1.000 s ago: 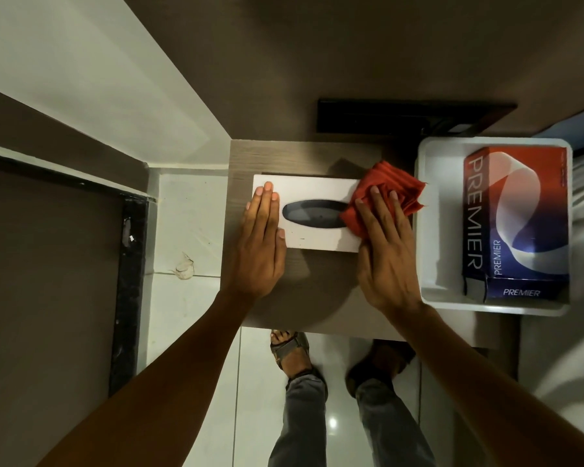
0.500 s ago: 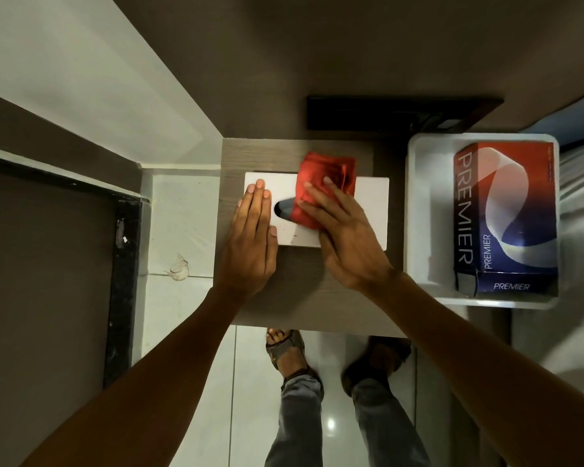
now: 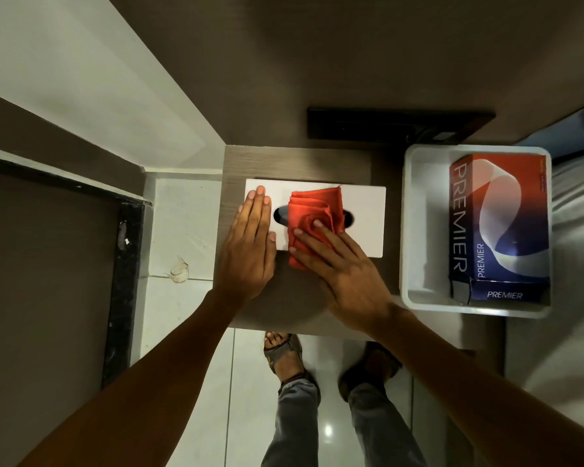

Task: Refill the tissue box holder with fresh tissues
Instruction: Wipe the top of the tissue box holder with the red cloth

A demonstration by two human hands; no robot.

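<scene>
A white tissue box holder [image 3: 364, 217] with a dark oval slot lies flat on a small wooden table [image 3: 297, 163]. My left hand [image 3: 250, 244] rests flat on the holder's left end, fingers together. My right hand [image 3: 341, 267] presses a crumpled red cloth [image 3: 314, 214] onto the middle of the holder's top, covering most of the slot. A red, white and blue tissue box [image 3: 499, 224] printed PREMIER stands in a white tub [image 3: 418, 230] to the right, apart from both hands.
A dark rectangular object [image 3: 385, 126] lies behind the table against the brown wall. White floor tiles and a crumpled scrap [image 3: 179, 271] are on the left. My sandalled feet [image 3: 284, 355] stand below the table's front edge. A white bed edge is at far right.
My right hand has slid the red cloth from the holder's right end leftward to its middle, then drawn it back toward the near edge. My left hand has stayed on the left end.
</scene>
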